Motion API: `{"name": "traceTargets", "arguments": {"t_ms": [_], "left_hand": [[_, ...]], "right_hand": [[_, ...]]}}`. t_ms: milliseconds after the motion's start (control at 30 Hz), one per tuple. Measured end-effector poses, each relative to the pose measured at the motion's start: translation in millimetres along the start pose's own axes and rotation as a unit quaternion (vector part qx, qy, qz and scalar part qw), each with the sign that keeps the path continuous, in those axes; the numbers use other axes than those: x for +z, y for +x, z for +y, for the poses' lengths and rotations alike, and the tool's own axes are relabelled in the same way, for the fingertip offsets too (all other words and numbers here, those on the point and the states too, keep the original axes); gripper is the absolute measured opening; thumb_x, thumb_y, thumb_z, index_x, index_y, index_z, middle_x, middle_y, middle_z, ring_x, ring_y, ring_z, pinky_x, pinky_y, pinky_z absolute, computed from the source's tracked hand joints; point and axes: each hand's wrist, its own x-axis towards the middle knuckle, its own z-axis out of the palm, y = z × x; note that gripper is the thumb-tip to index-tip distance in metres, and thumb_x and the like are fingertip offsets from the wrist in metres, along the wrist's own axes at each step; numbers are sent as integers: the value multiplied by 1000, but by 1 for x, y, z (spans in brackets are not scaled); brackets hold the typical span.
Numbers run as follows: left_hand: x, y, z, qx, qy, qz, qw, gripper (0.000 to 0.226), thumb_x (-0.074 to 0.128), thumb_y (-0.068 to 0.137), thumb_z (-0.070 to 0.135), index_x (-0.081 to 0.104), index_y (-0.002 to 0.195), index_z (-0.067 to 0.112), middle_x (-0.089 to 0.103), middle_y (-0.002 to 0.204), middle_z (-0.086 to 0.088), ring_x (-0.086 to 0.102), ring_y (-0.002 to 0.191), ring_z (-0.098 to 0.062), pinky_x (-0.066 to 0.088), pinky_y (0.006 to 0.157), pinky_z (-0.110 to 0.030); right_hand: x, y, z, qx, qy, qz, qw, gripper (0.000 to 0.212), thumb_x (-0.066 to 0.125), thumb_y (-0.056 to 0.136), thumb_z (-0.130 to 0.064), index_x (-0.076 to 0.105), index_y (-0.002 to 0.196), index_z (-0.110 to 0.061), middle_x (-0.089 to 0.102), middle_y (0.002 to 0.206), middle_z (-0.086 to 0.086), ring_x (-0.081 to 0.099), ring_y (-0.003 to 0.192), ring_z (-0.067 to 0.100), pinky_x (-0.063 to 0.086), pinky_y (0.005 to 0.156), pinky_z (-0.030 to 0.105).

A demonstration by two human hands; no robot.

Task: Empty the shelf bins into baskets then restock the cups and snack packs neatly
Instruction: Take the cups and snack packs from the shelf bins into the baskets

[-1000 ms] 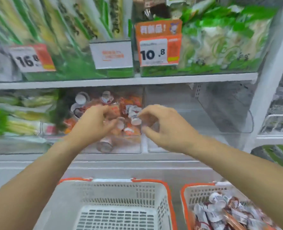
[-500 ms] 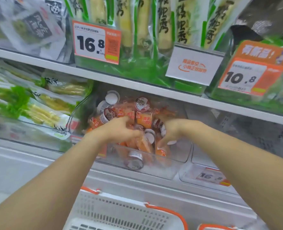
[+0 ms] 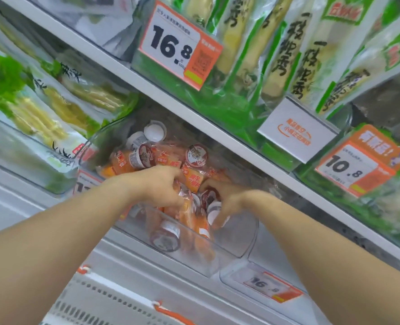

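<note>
Both hands are inside the clear bin (image 3: 229, 252) on the lower shelf. My left hand (image 3: 164, 188) is curled down over the heap of orange snack packs (image 3: 193, 181); the fingers are bent into the pile and appear to clutch packs, though the fingertips are buried and I cannot see exactly which. My right hand (image 3: 222, 202) reaches in from the right side, fingers curled around small cups (image 3: 212, 200) near the bin's front right corner; motion blur hides how many it has.

Contents: cups and packs mixed, piled loosely. More cups lie toward the back, two showing printed foil lids (image 3: 196, 154), one turned so a plain white face shows (image 3: 155, 131). One cup (image 3: 165, 235) lies on its side against the front wall.

Handling judgement: packs look like thin film, light, soft and slippery; they should bunch well in a fist but slide out if held loosely. Cups look rigid but small, with foil lids that could dent or puncture; better to cradle the sides than press on lids. Taking them by the handful seems workable, with cups nested against the palm.

The white basket (image 3: 114, 303) with orange trim sits below the shelf edge, directly under my arms.

The bin is not yet emptied; much remains.
</note>
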Motion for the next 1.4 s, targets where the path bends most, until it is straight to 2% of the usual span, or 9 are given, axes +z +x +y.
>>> {"name": "traceTargets", "arguments": {"t_ms": [100, 267, 400, 600, 700, 900, 1033, 1267, 1400], "left_hand": [[1, 2, -1, -8, 6, -1, 1000, 61, 73, 81, 35, 49, 137, 28, 59, 110, 6, 62, 96, -16, 54, 86, -32], [1, 2, -1, -7, 7, 0, 1000, 64, 72, 82, 37, 48, 140, 26, 55, 109, 6, 57, 95, -16, 50, 80, -27], [1, 3, -2, -6, 3, -2, 1000, 65, 72, 82, 38, 48, 140, 23, 56, 107, 4, 57, 93, -18, 49, 76, -27], [-1, 1, -1, -2, 13, -6, 1000, 63, 69, 85, 40, 47, 141, 22, 54, 112, 3, 58, 97, -19, 54, 83, -31], [-1, 0, 0, 0, 15, -5, 1000, 63, 68, 86, 40, 46, 142, 21, 53, 107, 4, 58, 94, -18, 54, 82, -31], [-1, 0, 0, -5, 20, -3, 1000, 62, 69, 85, 43, 47, 140, 23, 48, 102, 6, 55, 90, -17, 49, 74, -29], [-1, 0, -1, -9, 20, -7, 1000, 62, 68, 85, 44, 47, 139, 24, 51, 112, 4, 58, 97, -18, 55, 83, -33], [-1, -2, 1, -15, 16, -4, 1000, 62, 68, 86, 44, 46, 140, 24, 51, 110, 4, 56, 94, -18, 51, 78, -29], [-3, -3, 6, -33, 25, -11, 999, 66, 69, 83, 49, 46, 140, 24, 51, 104, 5, 56, 93, -17, 51, 75, -29]], "right_hand": [[1, 0, 0, 5, 17, -3, 1000, 102, 100, 47, -36, 39, 128, -47, 52, 131, -14, 53, 118, 14, 51, 98, 36], [-4, -5, 0, -4, -2, -21, 1000, 109, 98, 50, -34, 38, 141, -44, 57, 128, -20, 56, 114, 7, 49, 91, 26], [-4, -4, -4, 0, -27, -36, 999, 82, 97, 53, -33, 57, 124, -37, 67, 116, -16, 64, 102, 8, 53, 92, 30], [-6, -11, -2, -20, 10, -42, 999, 76, 92, 64, -9, 55, 129, -24, 68, 114, -7, 59, 85, 1, 45, 63, 5], [-4, -10, 1, -28, 54, -33, 998, 87, 95, 59, -13, 51, 130, -38, 64, 109, -21, 62, 95, -2, 51, 73, 12], [-4, -10, 2, -43, 103, -25, 993, 80, 96, 58, -13, 56, 123, -37, 69, 110, -14, 67, 99, 4, 57, 86, 26], [-3, -7, 3, -29, 120, -23, 992, 86, 97, 50, -23, 56, 124, -37, 71, 113, -11, 69, 102, 9, 57, 96, 40], [-5, -15, 1, -55, 140, -13, 989, 73, 93, 61, -8, 59, 121, -32, 70, 108, -9, 71, 94, 7, 60, 83, 29], [-5, -19, -2, -61, 164, 10, 985, 70, 93, 62, -7, 60, 120, -30, 72, 108, -4, 72, 95, 13, 61, 86, 34]]}}
